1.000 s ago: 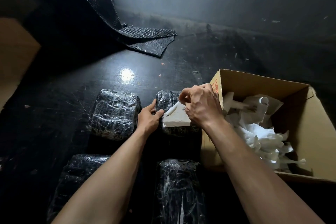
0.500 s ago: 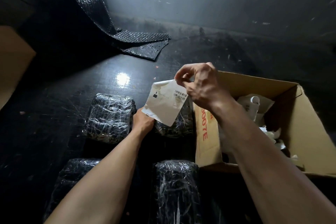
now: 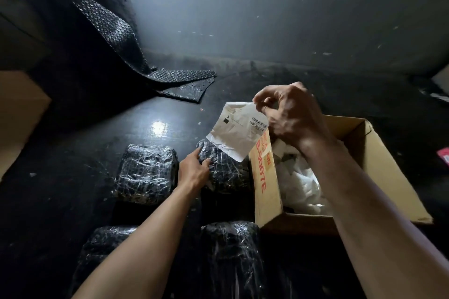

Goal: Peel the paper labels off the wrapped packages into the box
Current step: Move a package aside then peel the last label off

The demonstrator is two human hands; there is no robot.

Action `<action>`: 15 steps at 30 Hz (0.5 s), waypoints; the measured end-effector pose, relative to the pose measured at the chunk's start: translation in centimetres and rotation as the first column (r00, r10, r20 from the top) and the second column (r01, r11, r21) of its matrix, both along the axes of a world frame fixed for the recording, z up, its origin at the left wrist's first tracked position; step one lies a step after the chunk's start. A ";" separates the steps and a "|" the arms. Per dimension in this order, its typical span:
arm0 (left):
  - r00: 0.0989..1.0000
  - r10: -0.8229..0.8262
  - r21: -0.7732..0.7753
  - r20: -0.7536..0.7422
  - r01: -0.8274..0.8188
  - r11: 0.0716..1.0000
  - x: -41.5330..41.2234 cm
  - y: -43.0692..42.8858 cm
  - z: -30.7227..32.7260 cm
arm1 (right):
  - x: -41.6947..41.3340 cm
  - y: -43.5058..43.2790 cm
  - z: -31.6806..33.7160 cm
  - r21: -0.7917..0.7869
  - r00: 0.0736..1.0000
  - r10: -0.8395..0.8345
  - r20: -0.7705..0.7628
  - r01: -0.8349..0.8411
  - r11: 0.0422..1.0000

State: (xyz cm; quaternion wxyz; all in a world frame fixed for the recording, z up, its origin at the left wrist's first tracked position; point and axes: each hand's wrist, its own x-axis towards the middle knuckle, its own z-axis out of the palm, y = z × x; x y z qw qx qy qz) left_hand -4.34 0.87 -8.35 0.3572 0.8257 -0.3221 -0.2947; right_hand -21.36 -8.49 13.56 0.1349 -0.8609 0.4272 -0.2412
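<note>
A white paper label (image 3: 239, 128) with a barcode hangs in the air, pinched at its top right corner by my right hand (image 3: 289, 114) beside the left wall of the cardboard box (image 3: 264, 177). The label's lower edge hangs just above a black wrapped package (image 3: 228, 172). My left hand (image 3: 194, 170) presses flat on that package's left side. Another wrapped package (image 3: 145, 172) lies to its left. Two more wrapped packages (image 3: 230, 255) (image 3: 102, 247) lie nearer to me, the left one partly hidden by my forearm. Crumpled white labels (image 3: 298, 182) fill the box.
A strip of black bubble wrap (image 3: 136, 56) trails from the back left onto the dark floor. A brown cardboard piece (image 3: 17, 119) sits at the left edge. A dark wall rises behind. A small pink object (image 3: 443, 155) shows at the far right edge.
My right hand has pulled the label up off the package and carried it higher and to the right, toward the box. My left hand has stayed pressed on the package.
</note>
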 end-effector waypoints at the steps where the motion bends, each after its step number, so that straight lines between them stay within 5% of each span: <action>1: 0.999 -0.024 -0.018 0.024 0.024 1.000 -0.6 -0.1 0.8 | -0.7 0.2 0.6 -0.026 1.000 -0.018 0.000 0.018 0.999; 5: 0.980 -0.089 -0.123 0.180 0.113 0.986 -3.8 -0.9 4.3 | -3.8 1.4 3.0 -0.140 0.992 -0.122 -0.022 0.117 0.983; 10: 0.961 -0.254 -0.297 0.112 0.276 0.914 -9.5 -1.3 7.9 | -8.8 2.0 4.1 -0.254 0.949 -0.306 -0.080 0.278 0.926; 15: 0.907 -0.417 -0.230 0.059 0.419 0.878 -13.9 -1.3 8.1 | -12.9 1.7 3.0 -0.245 0.908 -0.409 -0.094 0.377 0.893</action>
